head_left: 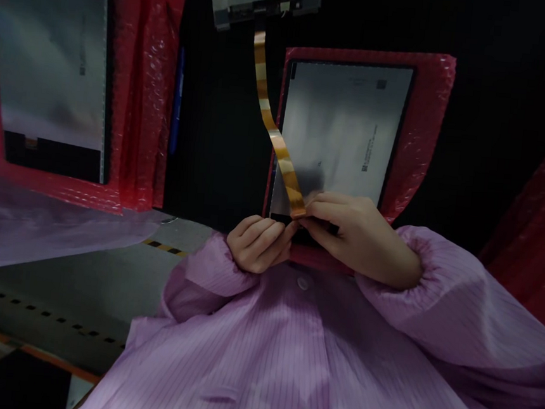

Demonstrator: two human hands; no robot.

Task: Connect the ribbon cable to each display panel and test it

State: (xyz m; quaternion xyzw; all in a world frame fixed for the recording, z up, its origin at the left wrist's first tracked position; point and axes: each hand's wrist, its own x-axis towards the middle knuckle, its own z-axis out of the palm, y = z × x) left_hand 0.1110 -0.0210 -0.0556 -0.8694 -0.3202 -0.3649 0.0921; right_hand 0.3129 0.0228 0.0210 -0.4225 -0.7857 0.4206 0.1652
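A long golden ribbon cable runs from a taped circuit unit at the top down to my hands. My right hand pinches the cable's lower end between thumb and fingers. My left hand is closed with its fingertips at that same end; the exact contact is hidden. Under the cable lies a display panel, its silvery back facing up, on red bubble wrap. The panel's near edge is partly covered by my hands.
At the left, another display panel rests on a stack of red bubble wrap bags. A blue pen-like object lies beside the stack on the black table. More red wrap is at the far right.
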